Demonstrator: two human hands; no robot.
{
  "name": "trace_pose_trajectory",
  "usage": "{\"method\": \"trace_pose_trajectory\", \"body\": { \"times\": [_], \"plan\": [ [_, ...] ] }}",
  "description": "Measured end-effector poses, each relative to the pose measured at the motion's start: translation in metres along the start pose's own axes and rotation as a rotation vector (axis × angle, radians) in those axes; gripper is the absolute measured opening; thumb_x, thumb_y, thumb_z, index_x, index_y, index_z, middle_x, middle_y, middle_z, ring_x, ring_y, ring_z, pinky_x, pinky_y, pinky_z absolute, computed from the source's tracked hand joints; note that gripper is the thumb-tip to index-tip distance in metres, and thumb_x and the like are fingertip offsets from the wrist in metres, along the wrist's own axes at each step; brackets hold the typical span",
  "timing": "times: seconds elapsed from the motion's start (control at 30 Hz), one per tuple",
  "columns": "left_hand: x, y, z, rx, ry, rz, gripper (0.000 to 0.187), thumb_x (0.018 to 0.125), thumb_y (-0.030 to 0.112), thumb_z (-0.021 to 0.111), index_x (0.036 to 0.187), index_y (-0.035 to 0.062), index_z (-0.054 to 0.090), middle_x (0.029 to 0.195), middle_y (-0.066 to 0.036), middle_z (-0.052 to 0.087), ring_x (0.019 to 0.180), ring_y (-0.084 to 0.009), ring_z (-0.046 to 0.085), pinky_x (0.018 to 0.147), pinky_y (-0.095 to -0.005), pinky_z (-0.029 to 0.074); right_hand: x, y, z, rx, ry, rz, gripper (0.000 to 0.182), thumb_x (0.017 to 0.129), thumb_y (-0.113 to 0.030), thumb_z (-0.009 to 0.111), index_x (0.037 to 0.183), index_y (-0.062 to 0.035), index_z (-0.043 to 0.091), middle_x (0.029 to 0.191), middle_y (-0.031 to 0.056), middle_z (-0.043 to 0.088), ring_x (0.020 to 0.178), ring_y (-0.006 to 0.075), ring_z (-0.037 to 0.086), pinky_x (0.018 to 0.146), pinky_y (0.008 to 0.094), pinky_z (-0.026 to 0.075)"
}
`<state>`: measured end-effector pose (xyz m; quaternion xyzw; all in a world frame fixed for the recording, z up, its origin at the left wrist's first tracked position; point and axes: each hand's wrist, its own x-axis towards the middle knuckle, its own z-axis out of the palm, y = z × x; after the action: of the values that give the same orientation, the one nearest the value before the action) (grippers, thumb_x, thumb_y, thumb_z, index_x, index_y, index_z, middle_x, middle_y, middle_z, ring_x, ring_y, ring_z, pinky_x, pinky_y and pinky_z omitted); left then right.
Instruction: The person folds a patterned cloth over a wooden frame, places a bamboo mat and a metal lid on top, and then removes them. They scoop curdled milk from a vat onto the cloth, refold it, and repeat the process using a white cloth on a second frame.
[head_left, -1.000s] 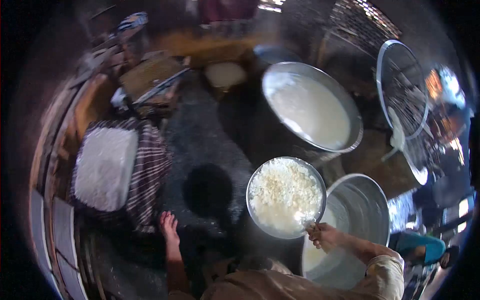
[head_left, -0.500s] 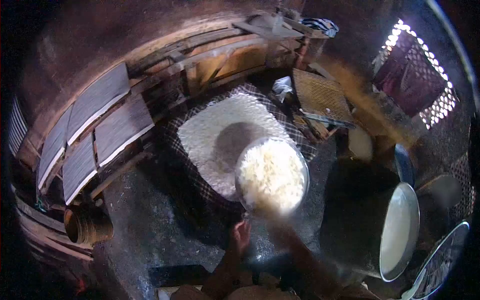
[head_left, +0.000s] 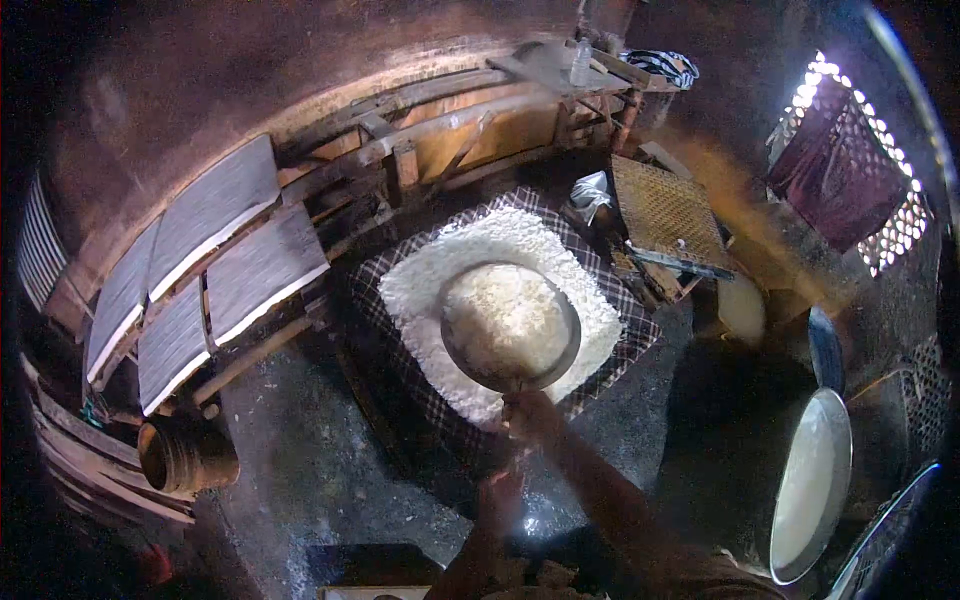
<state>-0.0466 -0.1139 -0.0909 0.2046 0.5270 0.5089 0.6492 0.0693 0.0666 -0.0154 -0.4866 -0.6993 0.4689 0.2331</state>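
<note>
The checked cloth [head_left: 640, 340] lay mid-view, spread under a square white mass [head_left: 415, 300]. Above that mass was the round pan [head_left: 510, 325] of pale, lumpy food; whether they touched, I cannot tell. At the pan's four o'clock, well apart, stood a vat [head_left: 812, 490] of whitish liquid. The right hand [head_left: 532, 416] gripped the pan's handle at six o'clock; the left hand [head_left: 502, 488] was just below, its grip unclear.
</note>
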Motion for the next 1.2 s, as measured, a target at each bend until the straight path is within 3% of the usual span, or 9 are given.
{"method": "trace_pose_trajectory", "body": {
  "times": [0.07,0.23,0.33,0.43,0.47,0.5,0.73,0.9,1.2],
  "plan": [
    [-0.027,0.085,0.031,-0.958,-0.140,-0.360,0.015,0.073,0.003,0.049,0.087,-0.0003,0.053,0.092,-0.011,0.057,0.091,-0.0261,0.053,0.085,-0.0401,0.040,-0.011,-0.034,-0.016,0.094,0.150,0.048,0.029,0.070,-0.031,0.060,0.081,-0.0045,0.054,0.070,0.0110,0.057,0.059,0.0250,0.055,0.051,0.0362,0.045],
    [-0.004,0.006,-0.022,-0.746,-0.318,-0.277,0.018,0.079,0.009,0.050,0.095,0.0025,0.052,0.097,-0.009,0.052,0.093,-0.0182,0.049,0.083,-0.0340,0.040,-0.044,-0.107,-0.067,-0.783,0.153,0.220,0.025,0.076,-0.030,0.054,0.076,-0.0050,0.056,0.063,0.0073,0.056,0.051,0.0184,0.054,0.041,0.0305,0.041],
    [-0.043,0.061,0.010,-0.467,-0.249,-0.228,0.030,0.080,0.010,0.050,0.109,0.0074,0.044,0.104,-0.004,0.049,0.093,-0.0189,0.048,0.085,-0.0342,0.039,-0.038,-0.070,-0.081,0.912,0.890,0.560,0.022,0.077,-0.027,0.050,0.076,-0.0059,0.057,0.066,0.0085,0.058,0.056,0.0196,0.057,0.043,0.0316,0.042],
    [-0.060,0.073,0.035,-0.292,-0.335,-0.226,0.031,0.081,0.012,0.049,0.111,0.0102,0.042,0.106,-0.001,0.048,0.096,-0.0170,0.048,0.086,-0.0328,0.038,-0.065,-0.111,-0.133,-0.049,1.080,0.750,0.039,0.086,-0.035,0.034,0.106,-0.0048,0.049,0.092,0.0088,0.058,0.075,0.0206,0.058,0.057,0.0292,0.044],
    [-0.062,0.076,0.047,-0.232,-0.378,-0.210,0.025,0.080,0.012,0.050,0.105,0.0114,0.046,0.103,-0.002,0.051,0.096,-0.0184,0.049,0.083,-0.0335,0.041,-0.039,-0.022,-0.132,-0.668,1.089,0.543,0.037,0.085,-0.029,0.039,0.109,-0.0013,0.041,0.101,0.0130,0.055,0.085,0.0244,0.056,0.066,0.0340,0.045],
    [-0.065,0.070,0.058,-0.158,-0.440,-0.219,0.020,0.079,0.012,0.051,0.099,0.0126,0.051,0.099,-0.003,0.054,0.096,-0.0197,0.051,0.080,-0.0343,0.044,-0.108,-0.113,-0.153,0.132,1.238,0.413,0.034,0.079,-0.015,0.049,0.106,0.0003,0.035,0.104,0.0186,0.051,0.085,0.0280,0.055,0.069,0.0410,0.045],
    [-0.147,0.040,0.171,0.500,-0.710,-0.304,0.028,0.081,0.022,0.045,0.105,0.0089,0.048,0.116,-0.008,0.046,0.111,-0.0243,0.040,0.095,-0.0389,0.029,-0.385,-0.148,-0.156,0.370,1.528,-0.217,0.048,0.069,-0.015,0.063,0.108,-0.0013,0.040,0.087,0.0141,0.052,0.083,0.0212,0.054,0.073,0.0303,0.042],
    [-0.248,-0.044,0.242,0.915,-1.182,-0.370,0.033,0.081,0.024,0.044,0.108,0.0056,0.045,0.110,-0.006,0.047,0.107,-0.0162,0.040,0.091,-0.0359,0.031,-0.570,-0.086,-0.058,0.094,1.622,0.348,0.035,0.071,-0.026,0.062,0.088,0.0024,0.050,0.075,0.0218,0.054,0.072,0.0332,0.054,0.060,0.0343,0.041],
    [-0.377,-0.135,0.344,1.284,-1.415,-0.193,0.050,0.089,0.037,0.031,0.114,-0.0041,0.042,0.113,-0.012,0.047,0.103,-0.0194,0.043,0.089,-0.0290,0.031,-0.748,0.007,0.254,1.203,1.821,1.197,0.032,0.072,-0.025,0.057,0.087,0.0030,0.056,0.073,0.0163,0.057,0.067,0.0214,0.056,0.060,0.0350,0.046]
  ]
}}
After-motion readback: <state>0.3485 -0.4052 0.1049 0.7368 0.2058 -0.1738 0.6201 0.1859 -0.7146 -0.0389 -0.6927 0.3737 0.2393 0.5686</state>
